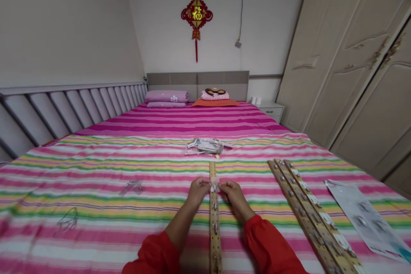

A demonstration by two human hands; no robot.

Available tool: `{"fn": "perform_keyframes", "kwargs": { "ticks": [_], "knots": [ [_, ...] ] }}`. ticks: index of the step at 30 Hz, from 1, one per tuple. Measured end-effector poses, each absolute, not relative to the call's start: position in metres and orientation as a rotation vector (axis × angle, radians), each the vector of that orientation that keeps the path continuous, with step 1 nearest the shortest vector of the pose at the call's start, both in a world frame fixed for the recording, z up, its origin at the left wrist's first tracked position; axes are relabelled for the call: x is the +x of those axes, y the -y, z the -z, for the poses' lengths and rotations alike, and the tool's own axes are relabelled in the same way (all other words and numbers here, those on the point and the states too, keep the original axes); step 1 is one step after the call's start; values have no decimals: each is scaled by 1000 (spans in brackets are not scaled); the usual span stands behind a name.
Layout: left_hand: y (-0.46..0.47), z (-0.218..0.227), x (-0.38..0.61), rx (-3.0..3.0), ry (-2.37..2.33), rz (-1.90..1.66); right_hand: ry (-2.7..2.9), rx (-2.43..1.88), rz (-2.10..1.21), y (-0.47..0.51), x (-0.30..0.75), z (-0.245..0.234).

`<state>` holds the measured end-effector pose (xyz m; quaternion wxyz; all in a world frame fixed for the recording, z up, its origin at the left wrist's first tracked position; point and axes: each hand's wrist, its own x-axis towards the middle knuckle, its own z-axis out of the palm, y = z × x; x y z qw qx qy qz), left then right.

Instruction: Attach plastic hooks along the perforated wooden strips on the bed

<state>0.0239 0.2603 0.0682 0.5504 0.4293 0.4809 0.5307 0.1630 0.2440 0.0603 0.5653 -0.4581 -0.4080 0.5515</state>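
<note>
A narrow wooden strip with holes (215, 239) lies lengthwise on the striped sheet in front of me, with several small shiny metal pieces (215, 227) set along it. Over its far part, my left hand (199, 190) and my right hand (233, 195) pinch a small translucent plastic piece (214, 181) from either side. A bit of shiny metal shows at the plastic's lower edge; I cannot make out whether it is attached. Fingertips of both hands are close to the strip.
More wooden strips (302, 209) with metal and white pieces lie at right, beside a clear plastic bag (362, 214) holding metal pieces. Plastic packets (205, 146) lie ahead. Clear scraps (132, 186) and a thin tangled loop (68, 220) are at left. A railing (80, 107) borders the bed.
</note>
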Motion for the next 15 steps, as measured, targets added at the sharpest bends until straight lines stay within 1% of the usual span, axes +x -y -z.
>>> {"fn": "perform_keyframes", "kwargs": {
  "ticks": [6, 15],
  "knots": [
    [-270, -54, 28, 986, -1209, -1269, 922, -1108, -1288, -258, 158, -44],
    [-273, -44, 30, 953, -1302, -1263, 889, -1117, -1260, -263, 154, -32]
  ]
}}
